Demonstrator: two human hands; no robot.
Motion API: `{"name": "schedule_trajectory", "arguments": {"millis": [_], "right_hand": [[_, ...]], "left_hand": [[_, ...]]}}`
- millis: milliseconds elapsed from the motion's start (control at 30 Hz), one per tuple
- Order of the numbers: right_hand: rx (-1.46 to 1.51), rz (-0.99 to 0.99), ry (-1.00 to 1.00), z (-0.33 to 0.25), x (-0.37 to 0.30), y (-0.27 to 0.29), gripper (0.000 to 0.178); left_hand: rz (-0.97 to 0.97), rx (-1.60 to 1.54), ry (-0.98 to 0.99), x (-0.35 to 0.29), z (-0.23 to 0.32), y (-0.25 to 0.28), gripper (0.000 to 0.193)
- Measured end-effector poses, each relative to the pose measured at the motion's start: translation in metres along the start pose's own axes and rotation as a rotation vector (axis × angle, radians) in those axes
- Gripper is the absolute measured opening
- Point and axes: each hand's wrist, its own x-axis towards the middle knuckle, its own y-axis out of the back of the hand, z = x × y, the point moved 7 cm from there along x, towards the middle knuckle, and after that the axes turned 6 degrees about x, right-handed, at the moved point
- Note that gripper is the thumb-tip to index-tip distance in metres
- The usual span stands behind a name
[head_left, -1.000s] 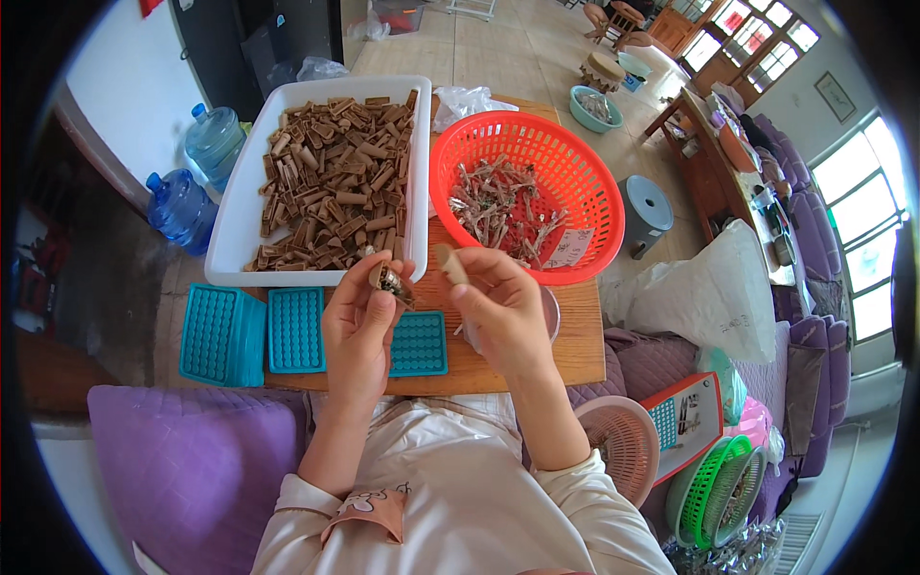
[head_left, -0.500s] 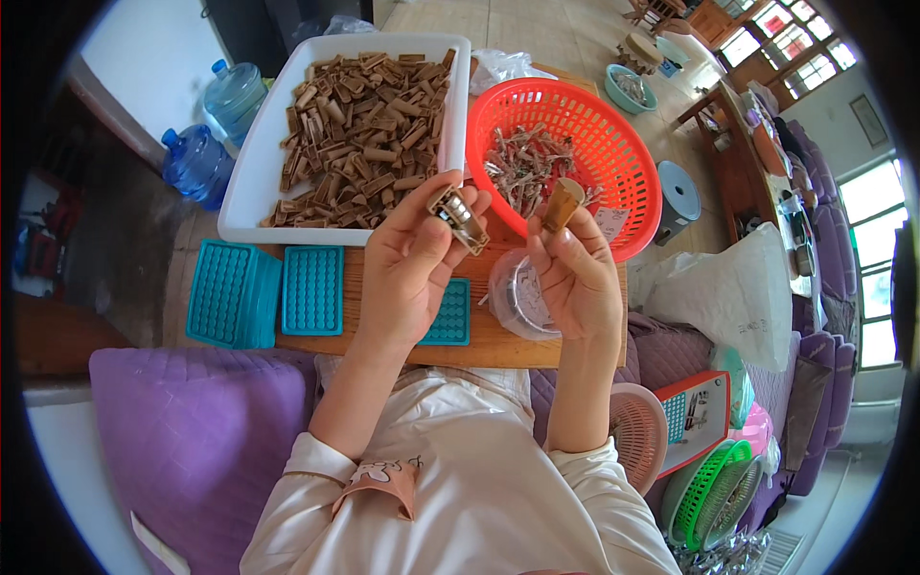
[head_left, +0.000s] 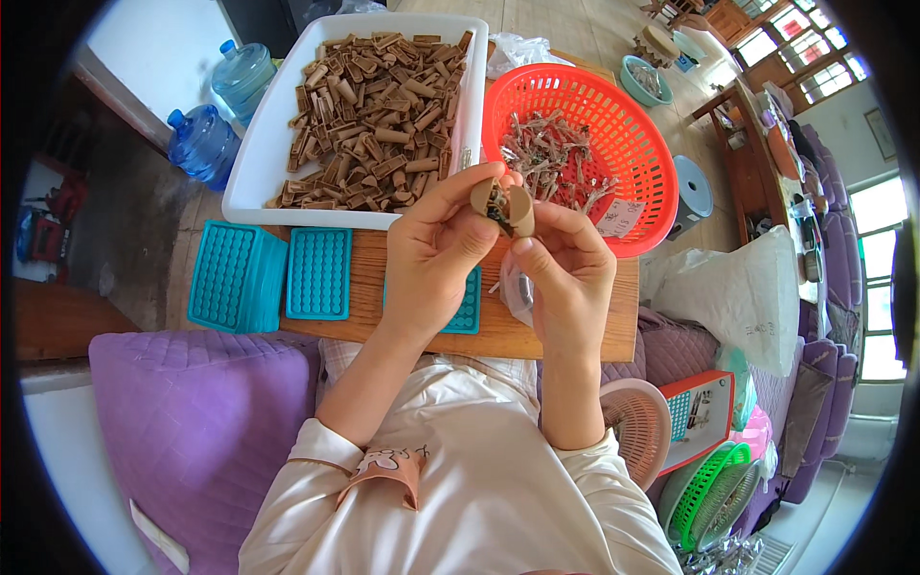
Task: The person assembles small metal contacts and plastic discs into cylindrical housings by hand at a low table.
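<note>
Over the near side of the table my two hands meet in front of me. My left hand [head_left: 446,244] is closed on a half-round brown plastic shell [head_left: 487,196] with small dark and metallic parts inside. A matching brown half shell [head_left: 520,211] is pinched between the thumb and fingers of my right hand [head_left: 567,268]. The two halves are edge to edge, slightly apart at an angle, so the inside shows. Behind my hands a white tray [head_left: 235,192] holds a heap of similar brown shells. Right of it, a red basket [head_left: 642,163] contains many small wired parts.
Teal ridged trays stand at the left: a stack [head_left: 230,278], a single one [head_left: 319,273], and another [head_left: 465,311] partly behind my left wrist. A clear round tub [head_left: 517,292] sits behind my right hand. Blue water bottles [head_left: 203,144] are on the floor, a purple cushion [head_left: 201,431] at my left.
My right hand has moved left and brought its half shell up against the shell in my left hand. The left hand has turned its shell and shifted slightly right.
</note>
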Motion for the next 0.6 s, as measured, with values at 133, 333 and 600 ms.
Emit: {"name": "schedule_trajectory", "arguments": {"millis": [133,333,600], "right_hand": [[-0.014,-0.003,0.049,0.002,0.001,-0.002,0.026],[-0.272,0.021,0.100,0.010,0.002,0.001,0.022],[-0.764,-0.226,0.047,0.027,-0.004,-0.015,0.018]], "left_hand": [[-0.010,0.116,0.002,-0.002,0.001,0.000,0.037],[0.115,0.224,-0.069,-0.008,0.000,-0.003,0.038],[0.069,0.701,-0.264,-0.018,-0.006,0.008,0.036]]}}
